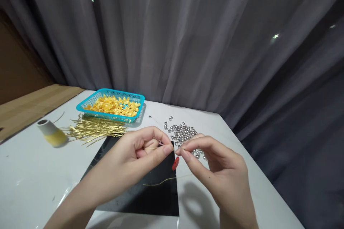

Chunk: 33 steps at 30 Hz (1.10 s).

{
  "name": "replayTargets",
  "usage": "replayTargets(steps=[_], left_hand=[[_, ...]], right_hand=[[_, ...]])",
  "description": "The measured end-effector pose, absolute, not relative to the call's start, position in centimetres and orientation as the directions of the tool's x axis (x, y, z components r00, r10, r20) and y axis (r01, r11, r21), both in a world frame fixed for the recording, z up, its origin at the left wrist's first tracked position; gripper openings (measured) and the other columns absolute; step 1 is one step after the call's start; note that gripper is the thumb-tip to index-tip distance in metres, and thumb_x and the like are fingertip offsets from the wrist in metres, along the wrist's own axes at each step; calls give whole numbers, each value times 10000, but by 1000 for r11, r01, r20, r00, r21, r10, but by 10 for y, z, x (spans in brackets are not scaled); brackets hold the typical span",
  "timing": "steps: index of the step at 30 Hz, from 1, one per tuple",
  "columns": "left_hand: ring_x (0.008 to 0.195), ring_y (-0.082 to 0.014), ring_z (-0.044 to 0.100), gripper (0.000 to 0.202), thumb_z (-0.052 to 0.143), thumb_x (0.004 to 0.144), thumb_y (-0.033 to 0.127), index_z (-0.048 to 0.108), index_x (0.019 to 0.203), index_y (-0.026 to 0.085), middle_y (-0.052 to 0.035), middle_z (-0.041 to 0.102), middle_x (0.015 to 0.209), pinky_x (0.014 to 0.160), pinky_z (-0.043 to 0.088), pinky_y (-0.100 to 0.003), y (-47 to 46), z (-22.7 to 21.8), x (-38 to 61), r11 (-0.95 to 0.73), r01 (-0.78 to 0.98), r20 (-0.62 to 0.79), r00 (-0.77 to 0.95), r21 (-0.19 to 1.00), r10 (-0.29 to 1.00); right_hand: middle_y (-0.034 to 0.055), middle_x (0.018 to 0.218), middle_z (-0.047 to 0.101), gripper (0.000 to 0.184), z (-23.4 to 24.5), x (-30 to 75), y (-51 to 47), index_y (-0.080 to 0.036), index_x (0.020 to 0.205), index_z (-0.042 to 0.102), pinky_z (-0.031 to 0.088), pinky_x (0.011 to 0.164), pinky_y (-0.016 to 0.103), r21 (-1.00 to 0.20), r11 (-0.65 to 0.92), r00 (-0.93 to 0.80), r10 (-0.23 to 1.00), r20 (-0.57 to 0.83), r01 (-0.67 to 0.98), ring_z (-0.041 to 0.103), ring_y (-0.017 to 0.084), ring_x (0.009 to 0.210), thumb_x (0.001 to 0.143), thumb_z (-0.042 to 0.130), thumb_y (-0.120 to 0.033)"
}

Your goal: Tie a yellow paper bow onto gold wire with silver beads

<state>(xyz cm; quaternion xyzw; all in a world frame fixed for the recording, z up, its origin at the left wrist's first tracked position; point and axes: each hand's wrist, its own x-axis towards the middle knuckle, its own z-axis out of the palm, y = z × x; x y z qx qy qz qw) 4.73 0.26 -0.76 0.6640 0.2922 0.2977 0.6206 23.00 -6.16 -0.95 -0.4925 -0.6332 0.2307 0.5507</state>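
A fine gold thread (pixel 163 180) is being pinched at the centre of the frame between the fingertips (pixel 168 149) of the left hand (pixel 134 157) and those of the right hand (pixel 217 164), both grips being closed with the tips almost meeting, though the exact hold seems too small to be made out. The thread is trailing over a black sheet (pixel 150 196), and a small red piece (pixel 175 163) is showing just below the fingertips. Silver beads (pixel 182 134) are lying scattered just beyond the right hand. Toward the upper left, folded yellow paper pieces (pixel 113 106) are being held in a teal plastic basket (pixel 110 93), with gold strips (pixel 94 131) lying just below it. A yellow thread spool (pixel 52 134) is lying on its side on the white table (pixel 34 164) at the left, while a grey curtain (pixel 188 35) is hanging behind
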Motion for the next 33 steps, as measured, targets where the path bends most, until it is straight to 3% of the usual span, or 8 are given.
replayTargets(steps=[3,14,33], left_hand=[[542,-89,218,300,558,922,495,590,845,207,81,242,609,479,181,-203,2,-8,47,-76,23,43,650,997,759],[522,-86,208,235,571,926,446,597,880,218,89,211,600,473,179,-203,0,-14,48,-129,76,59,595,989,801],[506,-86,178,218,620,893,446,641,902,229,101,186,555,471,193,-199,1,-14,48,-69,69,9,641,995,768]], right_hand=[[10,743,706,78,-10,230,-62,-242,808,692,527,692,337,-823,427,78,870,487,374,654,187,740,836,710,-171],[-24,744,710,140,-15,229,-62,-257,861,705,503,693,315,-800,463,43,856,516,382,649,153,700,857,690,-118],[-17,755,679,169,-14,229,-63,-251,868,683,499,644,308,-741,494,-5,833,553,454,629,156,698,849,662,-85]])
